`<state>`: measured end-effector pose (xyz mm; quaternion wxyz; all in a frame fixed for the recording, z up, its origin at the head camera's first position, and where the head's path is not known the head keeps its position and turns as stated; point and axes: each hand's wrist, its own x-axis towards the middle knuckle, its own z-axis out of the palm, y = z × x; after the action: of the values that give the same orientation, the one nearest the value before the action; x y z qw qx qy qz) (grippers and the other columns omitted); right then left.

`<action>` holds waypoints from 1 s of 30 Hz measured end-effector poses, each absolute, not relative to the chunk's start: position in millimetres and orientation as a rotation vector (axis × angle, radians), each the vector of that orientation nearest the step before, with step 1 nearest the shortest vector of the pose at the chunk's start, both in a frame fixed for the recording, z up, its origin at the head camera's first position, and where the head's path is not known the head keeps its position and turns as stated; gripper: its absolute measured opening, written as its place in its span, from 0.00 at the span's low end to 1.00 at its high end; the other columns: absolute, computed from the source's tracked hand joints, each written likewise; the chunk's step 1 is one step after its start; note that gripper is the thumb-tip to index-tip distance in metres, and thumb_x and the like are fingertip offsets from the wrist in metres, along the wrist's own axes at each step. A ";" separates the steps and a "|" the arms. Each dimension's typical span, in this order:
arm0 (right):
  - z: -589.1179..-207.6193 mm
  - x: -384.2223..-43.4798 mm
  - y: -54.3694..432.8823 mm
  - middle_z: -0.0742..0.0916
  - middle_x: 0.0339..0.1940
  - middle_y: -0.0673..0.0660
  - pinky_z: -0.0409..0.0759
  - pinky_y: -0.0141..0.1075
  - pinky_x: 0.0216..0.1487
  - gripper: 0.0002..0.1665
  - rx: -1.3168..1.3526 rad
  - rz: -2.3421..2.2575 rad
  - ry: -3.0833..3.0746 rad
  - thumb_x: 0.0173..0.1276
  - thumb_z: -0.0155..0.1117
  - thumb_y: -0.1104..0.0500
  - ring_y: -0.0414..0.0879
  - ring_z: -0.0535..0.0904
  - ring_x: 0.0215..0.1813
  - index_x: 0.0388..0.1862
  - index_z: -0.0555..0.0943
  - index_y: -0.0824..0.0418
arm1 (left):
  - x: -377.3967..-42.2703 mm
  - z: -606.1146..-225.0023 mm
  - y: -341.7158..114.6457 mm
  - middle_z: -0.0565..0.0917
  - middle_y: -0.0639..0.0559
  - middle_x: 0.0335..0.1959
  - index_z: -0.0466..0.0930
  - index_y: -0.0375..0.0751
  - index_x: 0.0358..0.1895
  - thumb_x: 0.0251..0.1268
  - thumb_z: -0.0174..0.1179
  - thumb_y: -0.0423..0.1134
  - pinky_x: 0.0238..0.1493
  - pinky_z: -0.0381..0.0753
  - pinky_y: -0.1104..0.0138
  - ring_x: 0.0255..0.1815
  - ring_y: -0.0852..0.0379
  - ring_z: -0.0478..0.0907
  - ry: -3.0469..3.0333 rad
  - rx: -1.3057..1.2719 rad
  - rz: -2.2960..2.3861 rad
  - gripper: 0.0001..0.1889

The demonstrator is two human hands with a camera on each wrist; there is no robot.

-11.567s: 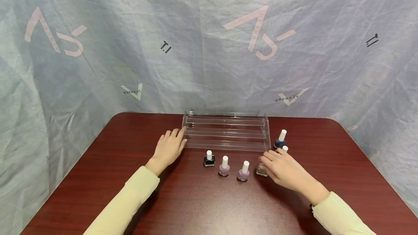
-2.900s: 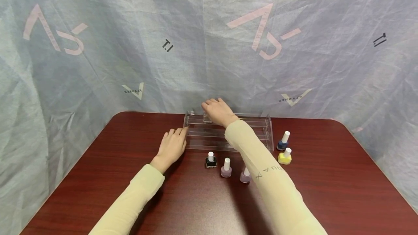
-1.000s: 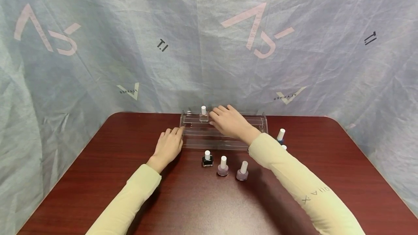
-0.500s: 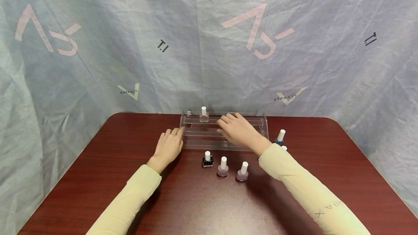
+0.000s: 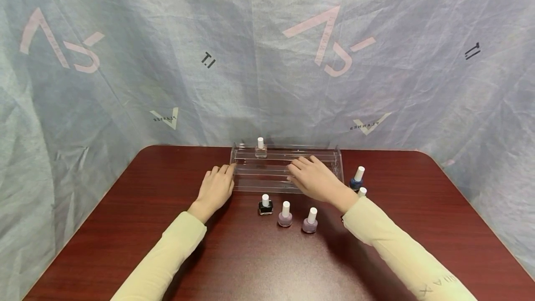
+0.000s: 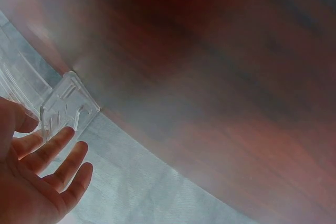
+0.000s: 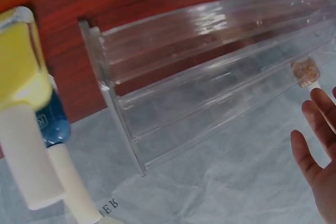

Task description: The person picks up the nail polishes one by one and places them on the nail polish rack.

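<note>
A clear tiered acrylic rack stands at the back of the table. On its upper tier, left of the middle, a nail polish bottle with a white cap sits upright; its glittery contents show in the right wrist view. My left hand rests with relaxed fingers at the rack's left end panel. Over the rack's right half hovers my right hand, fingers loosely spread and holding nothing. In front of the rack stand a black polish bottle and two mauve bottles, the left one and the right one.
Right of the rack stand a blue polish bottle and a yellow one, the latter mostly hidden behind my right arm in the head view. A grey cloth hangs behind the table's far edge.
The glittery bottle, earlier in front of the rack at the right hand, now stands on the upper tier, released. My right hand has since drawn back rightward and nearer. The left hand stays put.
</note>
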<state>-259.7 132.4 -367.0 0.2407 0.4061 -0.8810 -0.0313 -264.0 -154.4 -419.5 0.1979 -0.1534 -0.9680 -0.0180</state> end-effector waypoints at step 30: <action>-373.4 -223.9 161.8 0.80 0.33 0.49 0.69 0.38 0.39 0.08 1.169 0.027 -2.291 0.62 0.59 0.54 0.45 0.75 0.36 0.38 0.77 0.55 | -264.6 -421.0 -154.6 0.79 0.45 0.50 0.70 0.40 0.59 0.60 0.53 0.37 0.43 0.74 0.54 0.47 0.44 0.75 -2.678 -0.440 -0.047 0.22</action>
<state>-223.9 161.8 -373.4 0.2809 0.4362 -0.8548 0.0101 -264.6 -154.6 -421.0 0.2119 -0.1584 -0.9642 -0.0169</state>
